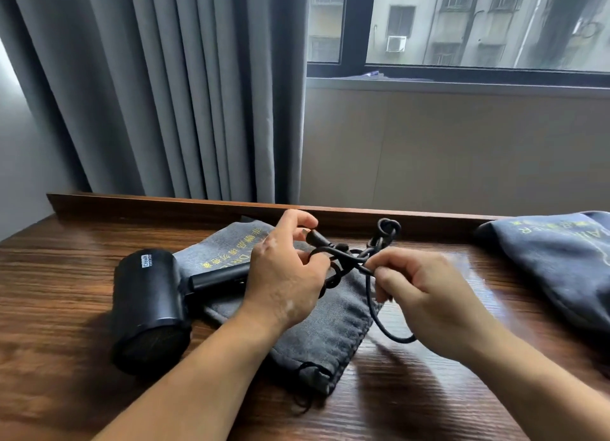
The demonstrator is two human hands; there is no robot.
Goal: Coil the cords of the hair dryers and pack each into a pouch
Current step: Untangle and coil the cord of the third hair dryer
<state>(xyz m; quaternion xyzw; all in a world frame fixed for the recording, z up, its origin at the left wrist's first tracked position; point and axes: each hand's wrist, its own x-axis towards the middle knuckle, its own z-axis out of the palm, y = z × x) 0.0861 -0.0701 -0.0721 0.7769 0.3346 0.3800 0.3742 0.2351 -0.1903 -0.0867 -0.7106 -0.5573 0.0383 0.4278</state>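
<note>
Two hands meet over the middle of the wooden table (66, 275), raised a little above it. The left hand (284, 275) comes in from the near edge with its wrist bent, its fingers curled round loops of the black cord (356, 266) and the plug (318, 239) poking out by its forefinger. The right hand (419, 295) pinches the cord between thumb and bent fingers; one slack loop hangs below it and a tangle stands above it near the back lip (165, 206).

The black hair dryer (148, 308) lies toward the left edge, with its handle resting on a flat grey pouch (330, 335) whose drawstring mouth faces the near edge. A second pouch (554, 262) sits bulging at the right edge against the back lip. Bare wood lies open along the near-left corner and between the two pouches.
</note>
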